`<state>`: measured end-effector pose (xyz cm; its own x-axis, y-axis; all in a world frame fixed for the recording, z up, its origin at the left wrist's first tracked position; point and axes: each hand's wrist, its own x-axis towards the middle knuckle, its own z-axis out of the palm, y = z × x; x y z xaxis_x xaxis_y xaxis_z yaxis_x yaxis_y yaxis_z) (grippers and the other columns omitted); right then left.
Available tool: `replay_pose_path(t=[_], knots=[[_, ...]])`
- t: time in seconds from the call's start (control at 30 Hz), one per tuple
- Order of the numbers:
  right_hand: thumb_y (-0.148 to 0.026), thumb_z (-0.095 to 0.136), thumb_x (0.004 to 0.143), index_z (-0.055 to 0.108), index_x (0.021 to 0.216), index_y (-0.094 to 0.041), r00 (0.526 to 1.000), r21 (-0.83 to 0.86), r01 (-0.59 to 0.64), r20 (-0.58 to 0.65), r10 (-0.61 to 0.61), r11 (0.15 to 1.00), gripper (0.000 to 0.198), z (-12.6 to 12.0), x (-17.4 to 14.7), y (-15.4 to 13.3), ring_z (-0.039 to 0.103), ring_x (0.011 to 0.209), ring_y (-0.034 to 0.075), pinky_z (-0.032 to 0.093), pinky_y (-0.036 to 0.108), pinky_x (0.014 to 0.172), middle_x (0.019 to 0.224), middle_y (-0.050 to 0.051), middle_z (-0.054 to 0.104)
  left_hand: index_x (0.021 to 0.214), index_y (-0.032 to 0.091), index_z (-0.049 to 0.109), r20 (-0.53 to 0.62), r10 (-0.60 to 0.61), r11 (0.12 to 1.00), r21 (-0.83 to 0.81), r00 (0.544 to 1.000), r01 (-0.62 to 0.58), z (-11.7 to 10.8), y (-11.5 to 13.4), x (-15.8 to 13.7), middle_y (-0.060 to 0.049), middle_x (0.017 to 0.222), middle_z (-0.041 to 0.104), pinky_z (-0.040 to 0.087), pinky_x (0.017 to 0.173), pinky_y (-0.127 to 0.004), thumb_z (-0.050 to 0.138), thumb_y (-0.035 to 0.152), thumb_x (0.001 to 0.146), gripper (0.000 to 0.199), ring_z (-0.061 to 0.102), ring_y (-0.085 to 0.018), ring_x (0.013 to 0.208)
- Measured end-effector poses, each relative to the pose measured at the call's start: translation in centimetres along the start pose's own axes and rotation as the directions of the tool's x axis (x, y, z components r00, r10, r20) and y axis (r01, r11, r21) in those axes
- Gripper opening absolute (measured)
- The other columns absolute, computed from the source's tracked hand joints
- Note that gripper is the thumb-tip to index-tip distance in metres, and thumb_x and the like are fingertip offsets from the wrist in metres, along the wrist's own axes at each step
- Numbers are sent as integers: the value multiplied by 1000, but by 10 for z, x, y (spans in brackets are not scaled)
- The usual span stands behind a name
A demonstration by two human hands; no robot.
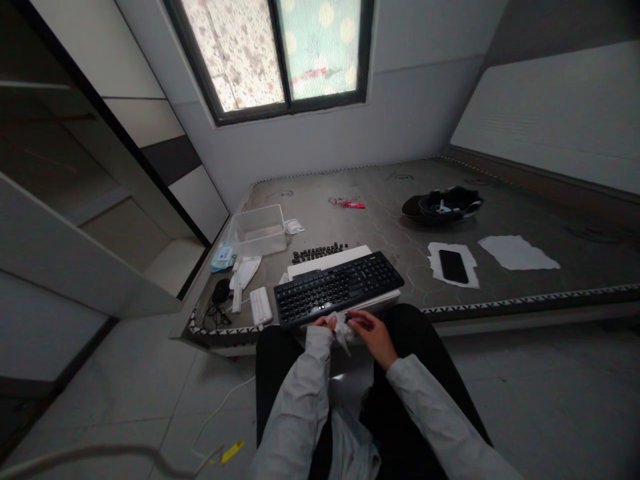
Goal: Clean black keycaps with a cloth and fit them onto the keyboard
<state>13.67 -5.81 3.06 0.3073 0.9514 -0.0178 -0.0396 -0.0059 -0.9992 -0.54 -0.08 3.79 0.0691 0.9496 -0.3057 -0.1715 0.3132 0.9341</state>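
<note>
Here, black plastic keyboard sits at mattress edge, clear plastic box and black phone further off. Crumpled white wipe below keyboard's front edge, pinched between left hand and right hand.

Grey mattress carries: keyboard at front edge, clear tub, loose keycaps, phone on paper, black cap.

One head-worn camera looks forward and down, close over the keyboard.
</note>
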Motion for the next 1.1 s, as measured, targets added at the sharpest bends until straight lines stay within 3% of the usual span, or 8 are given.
replay_pose_path(t=[0.2,0.43,0.93,1.1], knots=[[-49,77,71,77,101,-19,996,14,-14,89,13,1000,42,2,-3,-4,72,97,28,56,45,91,103,11,77,50,19,66,3,2,1000,-28,1000,-2,-1,-1,0,4,39,54,39,49,-28,87,45,39,35,48,-12,43],[-43,78,70,78,101,-19,995,-45,-8,104,13,999,39,3,-5,-4,72,87,26,58,42,83,93,9,78,53,17,67,-43,-38,998,-55,998,36,-1,-3,0,1,47,60,41,52,-28,88,33,45,27,51,-13,47],[-42,75,73,77,103,-19,994,-105,14,111,-2,994,37,2,-5,-1,71,85,24,56,39,83,93,8,78,54,17,67,43,-51,996,-65,998,54,-2,0,-3,3,43,57,33,48,-26,90,46,34,42,44,-9,43],[-45,72,78,78,102,-22,990,-129,61,132,-44,990,34,1,-6,-2,68,102,26,51,42,96,106,9,76,49,16,66,50,-35,997,-62,998,38,2,1,-4,1,45,60,36,52,-27,91,44,31,42,46,-10,45]])
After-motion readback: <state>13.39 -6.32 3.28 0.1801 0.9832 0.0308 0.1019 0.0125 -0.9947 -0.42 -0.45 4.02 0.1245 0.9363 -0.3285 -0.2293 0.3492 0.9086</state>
